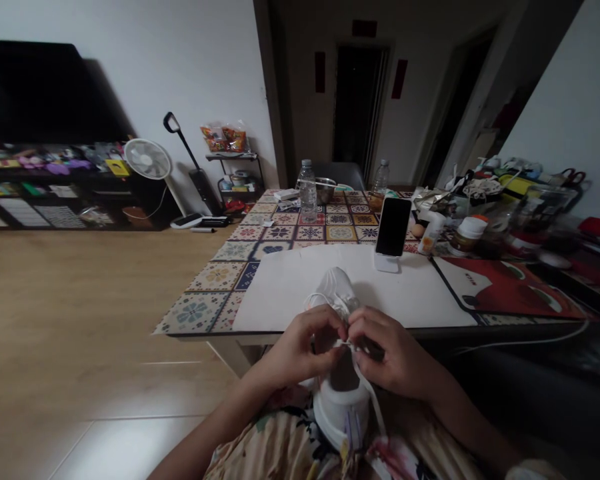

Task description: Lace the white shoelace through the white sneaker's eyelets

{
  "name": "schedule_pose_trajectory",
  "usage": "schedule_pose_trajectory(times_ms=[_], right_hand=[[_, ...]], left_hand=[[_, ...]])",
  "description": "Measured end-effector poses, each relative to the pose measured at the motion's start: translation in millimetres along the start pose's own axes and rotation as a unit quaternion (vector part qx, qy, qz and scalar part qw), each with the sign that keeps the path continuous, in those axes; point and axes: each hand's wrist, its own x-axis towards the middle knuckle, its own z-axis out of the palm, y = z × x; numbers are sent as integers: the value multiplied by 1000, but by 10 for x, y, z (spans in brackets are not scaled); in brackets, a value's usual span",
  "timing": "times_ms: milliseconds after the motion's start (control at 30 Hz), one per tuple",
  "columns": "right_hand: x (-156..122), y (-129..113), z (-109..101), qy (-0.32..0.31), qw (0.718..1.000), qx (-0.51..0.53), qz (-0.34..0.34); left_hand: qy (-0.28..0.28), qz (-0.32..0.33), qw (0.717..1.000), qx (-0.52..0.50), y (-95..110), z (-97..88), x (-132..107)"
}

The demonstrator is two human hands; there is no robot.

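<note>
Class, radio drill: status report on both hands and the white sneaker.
Left hand, right hand pinching white lace. White sneaker against floral clothing, toe forward. Nothing in the way.

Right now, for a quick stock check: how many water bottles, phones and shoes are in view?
Water bottles: 2
Phones: 1
Shoes: 2
Total: 5

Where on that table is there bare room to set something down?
The white sheet has bare room left of the phone stand, behind the white sneaker. The patterned tablecloth is bare along the sheet's left edge. The right end is crowded with jars and other items beyond the red mat.
</note>
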Motion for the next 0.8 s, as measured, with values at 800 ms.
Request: schedule_pose_trajectory(times_ms=[800], right_hand=[[-74, 145, 15, -5, 987, 159, 10]], left_hand=[[-17, -49, 959, -278, -64, 8, 1]])
